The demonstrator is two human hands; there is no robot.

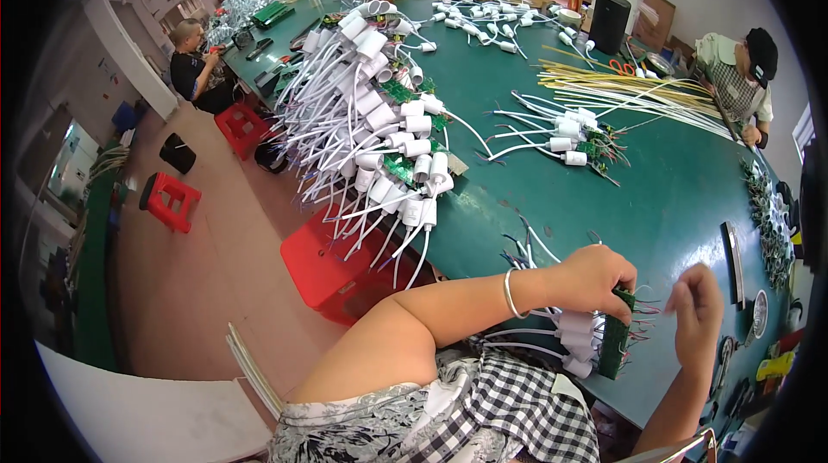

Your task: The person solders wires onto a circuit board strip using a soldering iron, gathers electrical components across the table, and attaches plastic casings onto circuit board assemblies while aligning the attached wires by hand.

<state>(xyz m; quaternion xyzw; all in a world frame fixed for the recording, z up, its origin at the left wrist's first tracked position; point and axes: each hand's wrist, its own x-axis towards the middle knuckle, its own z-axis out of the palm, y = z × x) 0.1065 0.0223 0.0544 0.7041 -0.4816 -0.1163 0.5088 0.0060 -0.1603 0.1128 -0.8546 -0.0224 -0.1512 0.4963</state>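
Note:
My left hand (597,277), with a bangle at its wrist, closes over the upper end of a green circuit board (616,344) that stands on edge near the table's front. Thin coloured wires stick out from the board's right side. White cylindrical housings (576,340) with white cables lie against its left side. To the right of the wires, my right hand (697,306) is raised with its fingers curled together, apart from the board. Whatever those fingers may hold is too small to make out.
A large heap of white housings with cables (371,126) covers the table's left side. A smaller group (569,137) lies mid-table, with yellow and white wires (630,88) behind. A metal bar (733,264) lies at right. Red stools (171,201) stand on the floor. Other people sit around the table.

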